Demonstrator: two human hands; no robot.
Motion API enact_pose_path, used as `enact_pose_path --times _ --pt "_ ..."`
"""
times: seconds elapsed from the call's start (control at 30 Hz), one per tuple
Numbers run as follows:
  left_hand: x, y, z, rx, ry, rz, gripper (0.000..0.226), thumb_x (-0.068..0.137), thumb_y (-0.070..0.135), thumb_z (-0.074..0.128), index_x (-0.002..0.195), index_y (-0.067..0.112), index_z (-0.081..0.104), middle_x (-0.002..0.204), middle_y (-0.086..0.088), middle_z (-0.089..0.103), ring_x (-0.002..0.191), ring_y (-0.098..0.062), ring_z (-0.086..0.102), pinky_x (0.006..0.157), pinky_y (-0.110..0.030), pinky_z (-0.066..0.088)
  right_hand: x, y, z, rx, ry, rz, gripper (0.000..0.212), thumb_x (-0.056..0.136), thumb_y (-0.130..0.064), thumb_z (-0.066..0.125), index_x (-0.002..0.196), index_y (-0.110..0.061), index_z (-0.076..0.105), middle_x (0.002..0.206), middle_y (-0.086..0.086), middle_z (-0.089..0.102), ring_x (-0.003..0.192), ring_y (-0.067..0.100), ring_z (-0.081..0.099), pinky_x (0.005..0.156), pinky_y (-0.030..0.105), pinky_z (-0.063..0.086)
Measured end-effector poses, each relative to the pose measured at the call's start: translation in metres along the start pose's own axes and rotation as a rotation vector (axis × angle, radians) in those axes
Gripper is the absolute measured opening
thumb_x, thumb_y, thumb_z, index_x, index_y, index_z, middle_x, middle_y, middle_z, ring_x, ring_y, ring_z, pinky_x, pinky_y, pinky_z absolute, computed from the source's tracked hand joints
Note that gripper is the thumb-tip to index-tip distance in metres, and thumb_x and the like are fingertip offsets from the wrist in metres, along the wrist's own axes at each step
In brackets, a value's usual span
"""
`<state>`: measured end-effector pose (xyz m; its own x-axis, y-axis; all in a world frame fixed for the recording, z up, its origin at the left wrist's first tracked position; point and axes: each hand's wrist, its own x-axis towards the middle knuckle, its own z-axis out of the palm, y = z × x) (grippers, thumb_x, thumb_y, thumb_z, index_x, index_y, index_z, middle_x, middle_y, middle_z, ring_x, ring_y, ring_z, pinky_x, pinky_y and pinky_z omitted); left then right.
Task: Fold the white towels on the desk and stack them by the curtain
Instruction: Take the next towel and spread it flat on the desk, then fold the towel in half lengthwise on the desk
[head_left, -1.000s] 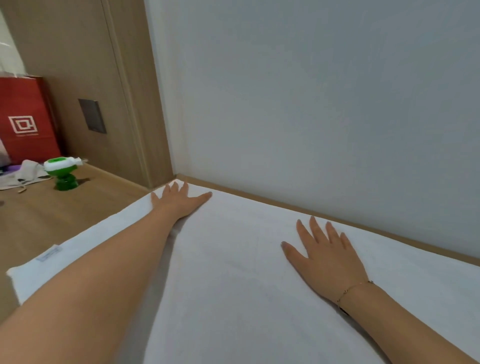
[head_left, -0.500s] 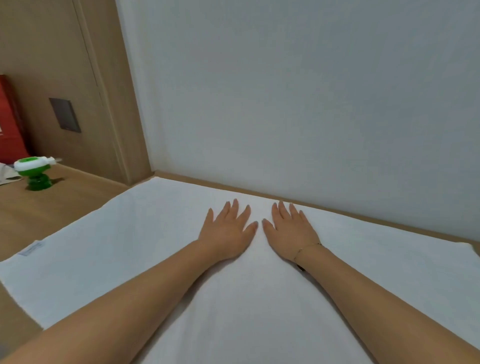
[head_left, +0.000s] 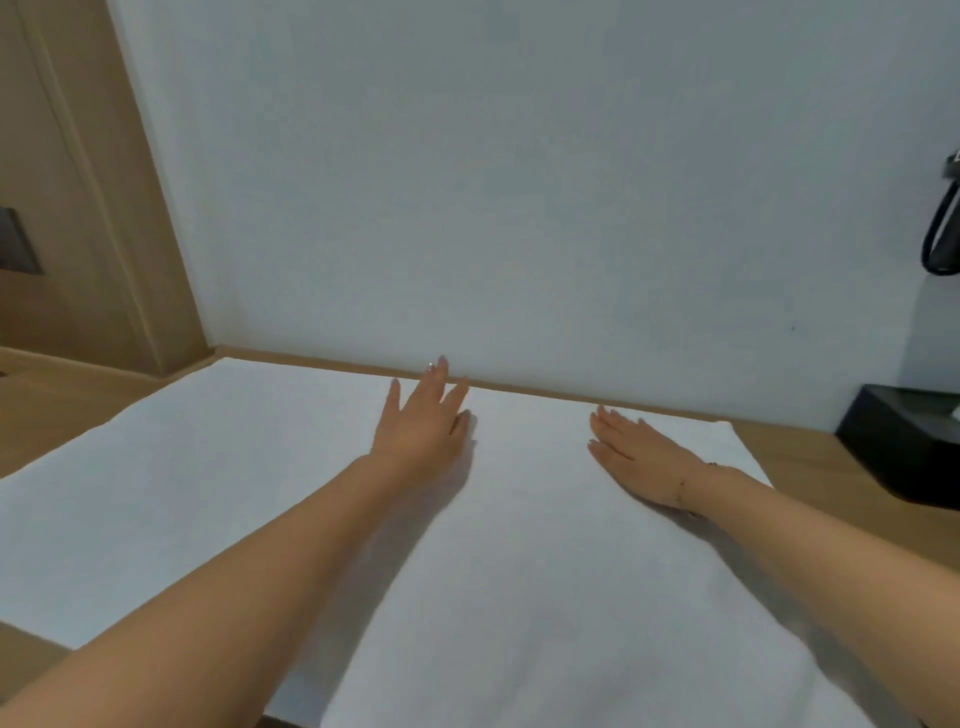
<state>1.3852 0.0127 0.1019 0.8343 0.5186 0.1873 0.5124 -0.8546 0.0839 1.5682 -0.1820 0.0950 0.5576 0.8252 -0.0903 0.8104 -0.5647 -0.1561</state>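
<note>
A large white towel (head_left: 218, 483) lies spread flat across the wooden desk, reaching almost to the wall. My left hand (head_left: 423, 428) lies flat on it near the far edge at the middle, fingers straight and spread. My right hand (head_left: 641, 452) presses flat on the towel further right, near the towel's far right corner, fingers straight. Both forearms stretch over the cloth. No curtain is in view.
The bare desk top (head_left: 62, 410) shows at the left and at the right. A black box (head_left: 904, 447) stands on the desk at the far right, with a black strap (head_left: 940, 234) hanging on the wall above it. A wood panel (head_left: 78, 182) rises at the left.
My hands met at the towel's middle, then parted: the right one slid out to the right, the left one moved up toward the far edge. The view swung right.
</note>
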Motion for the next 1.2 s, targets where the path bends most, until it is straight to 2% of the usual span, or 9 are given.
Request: enact_pose_path --times 0.1,0.27,0.4,0.7,0.8,0.9,1.0,1.07,1.2 --pt "-0.025 0.069 -0.017 -0.103 0.02 0.177 0.053 0.106 0.035 0.026 0.156 0.022 0.016 0.165 -0.001 0.001 0.151 -0.013 0.003 0.121 -0.04 0.002 -0.031 -0.002 -0.02 -0.011 0.137 -0.058 0.051 0.106 -0.03 0.021 0.153 -0.008 0.017 0.162 0.004 0.008 0.149 0.016 0.006 0.116 0.024 0.002" --pt "-0.078 0.113 0.015 -0.081 -0.286 0.174 0.059 0.105 0.043 0.013 0.157 0.018 -0.002 0.163 -0.003 -0.015 0.15 -0.015 -0.013 0.121 -0.044 -0.006 -0.127 -0.008 -0.001 0.118 0.054 -0.077 0.058 0.104 -0.043 0.022 0.155 -0.018 0.011 0.161 -0.009 -0.001 0.148 0.005 -0.004 0.116 0.018 -0.004" --pt "-0.083 0.114 0.025 -0.076 -0.23 0.174 0.059 0.104 0.044 0.01 0.157 0.021 -0.002 0.164 0.001 -0.011 0.15 -0.012 -0.012 0.122 -0.043 -0.006 -0.157 0.002 0.031 0.055 0.022 -0.024 0.074 0.094 -0.061 0.012 0.154 -0.024 -0.008 0.158 -0.015 -0.016 0.143 -0.003 -0.017 0.115 0.018 -0.011" --pt "-0.083 0.111 0.024 -0.138 -0.208 0.191 0.059 0.104 0.043 0.015 0.157 0.02 0.005 0.164 0.001 -0.005 0.15 -0.012 -0.007 0.122 -0.041 -0.003 -0.204 0.032 0.03 0.045 0.011 0.088 0.069 0.096 -0.056 0.012 0.152 -0.023 -0.013 0.156 -0.016 -0.02 0.142 -0.002 -0.019 0.113 0.019 -0.012" --pt "-0.093 0.12 0.015 -0.141 -0.004 0.267 0.051 0.104 0.036 0.03 0.153 0.022 0.026 0.163 0.001 0.016 0.149 -0.015 0.014 0.12 -0.037 0.009 -0.205 0.043 0.019 0.267 0.054 0.069 0.06 0.1 -0.046 0.034 0.154 -0.023 0.018 0.159 -0.014 0.007 0.146 0.002 0.006 0.115 0.017 0.006" --pt "-0.122 0.15 -0.007 -0.25 0.144 0.496 0.036 0.099 0.031 0.048 0.134 0.025 0.056 0.141 0.005 0.05 0.128 -0.017 0.046 0.102 -0.031 0.034 -0.196 0.057 -0.001 0.467 0.252 0.09 0.034 0.099 -0.03 0.05 0.13 -0.021 0.058 0.137 -0.006 0.053 0.121 0.008 0.05 0.097 0.019 0.038" --pt "-0.157 0.194 -0.028 -0.347 -0.05 0.715 0.024 0.097 0.036 0.056 0.117 0.025 0.062 0.114 0.008 0.057 0.096 -0.008 0.051 0.076 -0.019 0.041 -0.181 0.072 -0.017 0.471 0.365 0.16 0.018 0.096 -0.025 0.056 0.109 -0.02 0.067 0.108 -0.005 0.064 0.095 0.01 0.059 0.077 0.022 0.049" --pt "-0.17 0.219 -0.03 -0.386 -0.179 0.733 0.029 0.095 0.048 0.055 0.114 0.026 0.059 0.109 0.009 0.057 0.089 -0.005 0.048 0.073 -0.016 0.038 -0.17 0.084 -0.02 0.47 0.398 0.211 0.013 0.095 -0.023 0.058 0.098 -0.018 0.069 0.098 -0.002 0.066 0.088 0.015 0.062 0.076 0.029 0.054" --pt "-0.18 0.245 -0.015 -0.292 -0.137 0.746 0.042 0.09 0.064 0.049 0.102 0.024 0.054 0.099 0.006 0.055 0.084 -0.01 0.05 0.071 -0.026 0.044 -0.152 0.103 -0.015 0.539 0.369 0.282 0.018 0.094 -0.028 0.059 0.097 -0.012 0.065 0.092 0.004 0.064 0.086 0.023 0.062 0.07 0.03 0.052"
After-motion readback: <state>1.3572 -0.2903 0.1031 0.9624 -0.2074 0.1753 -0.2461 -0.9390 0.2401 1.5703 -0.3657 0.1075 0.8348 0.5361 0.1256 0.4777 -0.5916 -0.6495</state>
